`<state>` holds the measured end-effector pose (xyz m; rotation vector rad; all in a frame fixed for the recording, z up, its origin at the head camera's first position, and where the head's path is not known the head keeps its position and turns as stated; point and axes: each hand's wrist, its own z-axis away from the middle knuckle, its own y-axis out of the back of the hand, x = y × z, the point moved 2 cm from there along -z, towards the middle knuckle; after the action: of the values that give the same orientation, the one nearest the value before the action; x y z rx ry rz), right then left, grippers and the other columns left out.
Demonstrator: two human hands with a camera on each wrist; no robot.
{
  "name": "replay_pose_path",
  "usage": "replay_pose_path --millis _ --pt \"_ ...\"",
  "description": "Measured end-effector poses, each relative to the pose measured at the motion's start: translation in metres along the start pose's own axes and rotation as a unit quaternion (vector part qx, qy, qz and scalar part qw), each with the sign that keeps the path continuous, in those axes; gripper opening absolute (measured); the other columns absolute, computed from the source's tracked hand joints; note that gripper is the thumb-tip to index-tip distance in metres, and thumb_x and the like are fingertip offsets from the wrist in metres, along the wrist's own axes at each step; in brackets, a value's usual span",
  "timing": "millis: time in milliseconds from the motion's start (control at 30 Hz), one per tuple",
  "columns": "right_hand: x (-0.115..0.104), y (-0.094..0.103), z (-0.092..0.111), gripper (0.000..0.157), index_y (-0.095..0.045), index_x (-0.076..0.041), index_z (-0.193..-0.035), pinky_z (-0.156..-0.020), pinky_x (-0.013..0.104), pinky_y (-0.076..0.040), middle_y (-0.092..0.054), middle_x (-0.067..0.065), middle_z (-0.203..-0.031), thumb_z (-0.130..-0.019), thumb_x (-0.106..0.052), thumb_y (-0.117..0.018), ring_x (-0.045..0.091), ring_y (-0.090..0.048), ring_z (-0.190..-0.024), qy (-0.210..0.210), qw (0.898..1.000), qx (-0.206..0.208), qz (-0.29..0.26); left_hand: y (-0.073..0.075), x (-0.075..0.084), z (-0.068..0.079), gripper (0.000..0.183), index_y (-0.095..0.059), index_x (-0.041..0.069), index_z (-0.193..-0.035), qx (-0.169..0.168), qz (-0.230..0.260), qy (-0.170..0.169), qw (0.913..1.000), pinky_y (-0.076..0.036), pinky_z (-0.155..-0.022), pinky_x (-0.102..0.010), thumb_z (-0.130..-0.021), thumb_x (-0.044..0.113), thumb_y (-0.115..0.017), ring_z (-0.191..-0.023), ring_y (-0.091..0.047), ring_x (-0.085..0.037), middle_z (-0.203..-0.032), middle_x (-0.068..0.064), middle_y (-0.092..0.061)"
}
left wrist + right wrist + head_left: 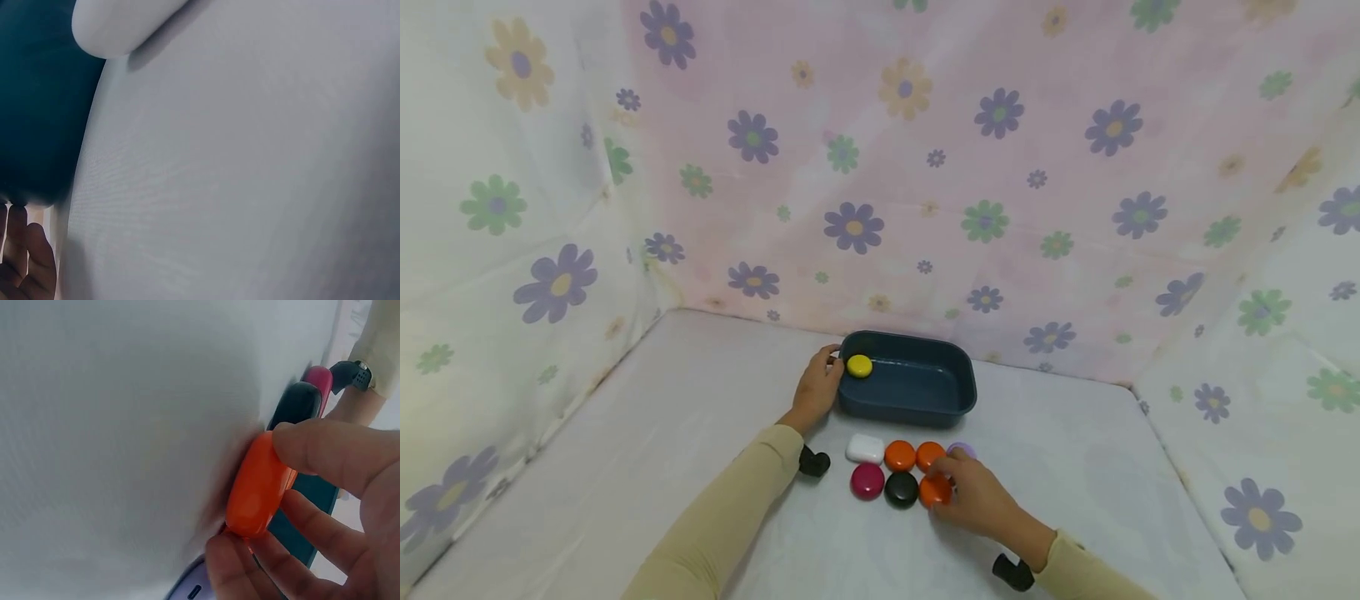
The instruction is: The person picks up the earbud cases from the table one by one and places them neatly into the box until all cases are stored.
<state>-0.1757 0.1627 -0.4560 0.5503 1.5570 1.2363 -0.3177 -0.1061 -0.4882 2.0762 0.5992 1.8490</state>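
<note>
My right hand pinches a glossy orange round puck-like case, thumb at one edge and fingertips at the other. It is at the right of the near row, beside a black round case and a magenta one. Behind are a white rounded rectangular case, two more orange cases and a lilac one, partly hidden by my fingers. My left hand touches the left end of a dark blue tray with its fingertips. A yellow round case lies inside the tray's left end.
The white-covered table is enclosed by flowered cloth walls at the back and sides. A black strap-on device sits at my left wrist and another at my right.
</note>
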Motion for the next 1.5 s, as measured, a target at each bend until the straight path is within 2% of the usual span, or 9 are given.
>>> replay_pose_path --millis 233,433,567,700,867,1000,1267,1367,1500 --pt "-0.003 0.009 -0.008 0.032 -0.069 -0.020 -0.101 -0.073 0.027 -0.049 -0.058 -0.007 -0.092 -0.072 -0.028 -0.081 0.012 -0.051 -0.084 0.014 0.999 0.015 0.025 0.001 0.001 -0.002 0.044 -0.044 0.015 -0.141 0.002 0.002 -0.004 1.0000 -0.042 -0.100 -0.048 -0.101 0.033 -0.039 -0.116 -0.053 -0.031 -0.131 -0.013 -0.054" --pt "-0.011 0.028 -0.028 0.024 -0.069 -0.014 -0.101 -0.076 0.038 -0.053 -0.066 0.001 -0.098 -0.079 -0.020 -0.076 0.022 -0.058 -0.090 0.038 0.995 0.070 -0.058 0.003 0.001 -0.001 0.044 -0.043 0.016 -0.141 0.003 -0.001 0.006 1.0000 -0.042 -0.101 -0.048 -0.101 0.033 -0.039 -0.117 -0.052 -0.031 -0.132 -0.013 -0.053" --pt "-0.017 0.040 -0.050 0.024 -0.069 -0.015 -0.103 -0.083 0.043 -0.053 -0.067 0.004 -0.105 -0.080 -0.018 -0.076 0.025 -0.060 -0.097 0.027 0.987 0.100 -0.120 0.005 0.000 -0.002 0.045 -0.043 0.016 -0.141 0.003 -0.006 0.009 0.9999 -0.042 -0.101 -0.049 -0.101 0.034 -0.038 -0.117 -0.053 -0.031 -0.132 -0.012 -0.054" --pt "-0.025 0.047 -0.075 0.024 -0.069 -0.017 -0.104 -0.085 0.040 -0.054 -0.067 0.005 -0.109 -0.081 -0.019 -0.076 0.026 -0.063 -0.100 0.030 0.980 0.120 -0.153 0.006 -0.001 -0.002 0.045 -0.043 0.016 -0.141 0.003 -0.005 0.009 0.9999 -0.042 -0.100 -0.049 -0.101 0.033 -0.038 -0.117 -0.052 -0.031 -0.132 -0.013 -0.054" --pt "-0.033 0.046 -0.106 0.027 -0.068 -0.014 -0.107 -0.087 0.043 -0.052 -0.067 0.009 -0.110 -0.081 -0.020 -0.075 0.033 -0.062 -0.103 0.050 0.975 0.135 -0.170 0.002 -0.002 -0.002 0.044 -0.044 0.016 -0.141 0.005 -0.001 0.007 1.0000 -0.043 -0.097 -0.048 -0.100 0.033 -0.039 -0.112 -0.054 -0.031 -0.129 -0.013 -0.055" --pt "-0.033 0.039 -0.131 0.031 -0.067 -0.013 -0.110 -0.090 0.043 -0.051 -0.065 0.009 -0.113 -0.081 -0.021 -0.076 0.033 -0.061 -0.105 0.052 0.976 0.131 -0.166 -0.003 -0.006 -0.002 0.044 -0.044 0.016 -0.141 -0.003 0.001 0.005 1.0000 -0.044 -0.094 -0.047 -0.101 0.032 -0.039 -0.107 -0.055 -0.030 -0.127 -0.013 -0.056" --pt "-0.032 0.025 -0.178 0.045 -0.061 -0.009 -0.125 -0.098 0.048 -0.047 -0.059 0.012 -0.128 -0.084 -0.022 -0.073 0.035 -0.055 -0.119 0.053 0.982 0.080 -0.162 -0.004 -0.006 -0.005 0.044 -0.045 0.014 -0.140 0.000 0.009 -0.011 0.9999 -0.044 -0.093 -0.047 -0.100 0.031 -0.039 -0.105 -0.056 -0.030 -0.124 -0.013 -0.057" --pt "-0.033 0.021 -0.190 0.045 -0.061 -0.007 -0.126 -0.100 0.049 -0.045 -0.058 0.014 -0.130 -0.084 -0.020 -0.072 0.036 -0.054 -0.121 0.057 0.983 0.074 -0.160 -0.002 -0.006 -0.006 0.044 -0.045 0.014 -0.140 0.004 0.006 -0.010 0.9999 -0.044 -0.094 -0.047 -0.100 0.032 -0.038 -0.107 -0.056 -0.030 -0.124 -0.013 -0.057" --pt "-0.032 0.013 -0.200 0.043 -0.063 -0.007 -0.123 -0.099 0.047 -0.046 -0.059 0.014 -0.130 -0.085 -0.022 -0.072 0.034 -0.055 -0.120 0.038 0.984 0.071 -0.159 -0.001 -0.006 -0.004 0.045 -0.045 0.014 -0.140 -0.003 0.000 -0.006 1.0000 -0.044 -0.094 -0.047 -0.100 0.032 -0.038 -0.108 -0.056 -0.030 -0.125 -0.013 -0.057"
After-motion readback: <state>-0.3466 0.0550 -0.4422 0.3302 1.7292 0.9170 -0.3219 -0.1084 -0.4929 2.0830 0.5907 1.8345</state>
